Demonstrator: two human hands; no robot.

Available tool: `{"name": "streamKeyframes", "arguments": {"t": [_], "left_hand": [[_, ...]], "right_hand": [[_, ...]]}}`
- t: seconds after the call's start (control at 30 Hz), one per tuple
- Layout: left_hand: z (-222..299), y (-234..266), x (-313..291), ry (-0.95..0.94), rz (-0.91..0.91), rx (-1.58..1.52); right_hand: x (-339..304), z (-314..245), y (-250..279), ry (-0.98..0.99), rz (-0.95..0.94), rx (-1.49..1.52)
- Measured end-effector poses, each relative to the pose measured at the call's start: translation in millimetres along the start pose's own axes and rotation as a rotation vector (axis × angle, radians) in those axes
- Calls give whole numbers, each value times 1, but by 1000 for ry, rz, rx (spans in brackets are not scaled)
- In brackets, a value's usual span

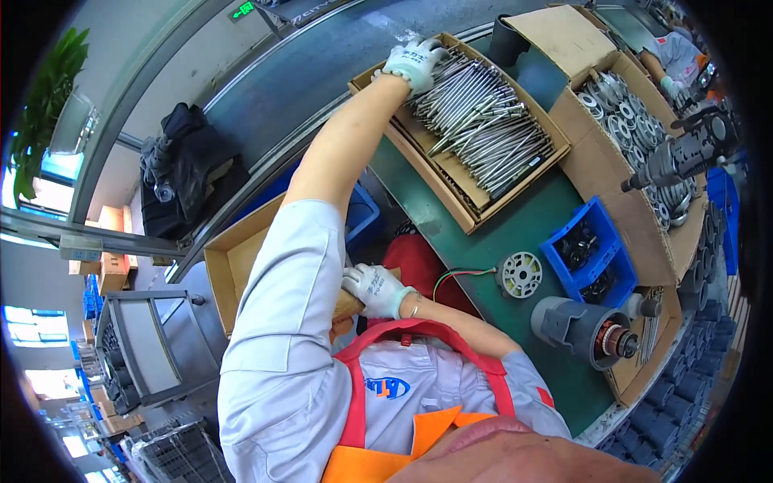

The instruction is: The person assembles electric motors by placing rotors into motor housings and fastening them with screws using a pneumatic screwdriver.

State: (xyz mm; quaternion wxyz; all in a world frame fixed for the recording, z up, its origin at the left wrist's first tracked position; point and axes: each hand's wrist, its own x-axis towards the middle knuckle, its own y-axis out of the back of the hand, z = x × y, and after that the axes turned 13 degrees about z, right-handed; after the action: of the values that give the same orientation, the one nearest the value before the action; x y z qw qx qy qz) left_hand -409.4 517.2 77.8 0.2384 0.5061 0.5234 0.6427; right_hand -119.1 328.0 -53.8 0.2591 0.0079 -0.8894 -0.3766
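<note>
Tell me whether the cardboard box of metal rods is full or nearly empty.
Fairly full: the cardboard box holds a thick heap of long metal rods covering most of its floor. The gloved left hand rests at its far end.

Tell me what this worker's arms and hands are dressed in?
Both hands wear white knitted gloves with pale blue-green cuffs and small dark print on the back: the left hand and the right hand. A thin bracelet sits at the right wrist. The sleeves are short, light grey, leaving the forearms bare. An orange-red apron strap crosses the grey shirt.
</note>
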Motion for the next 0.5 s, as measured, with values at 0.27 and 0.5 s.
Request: {"name": "streamKeyframes", "arguments": {"t": [0.27, 0.5], "left_hand": [[-62, 113, -103, 34, 84, -660], [-123, 71, -371, 789, -129, -356]], "right_hand": [[10, 3, -2, -34, -9, 7], [10, -10, -21, -20, -14, 37]]}}
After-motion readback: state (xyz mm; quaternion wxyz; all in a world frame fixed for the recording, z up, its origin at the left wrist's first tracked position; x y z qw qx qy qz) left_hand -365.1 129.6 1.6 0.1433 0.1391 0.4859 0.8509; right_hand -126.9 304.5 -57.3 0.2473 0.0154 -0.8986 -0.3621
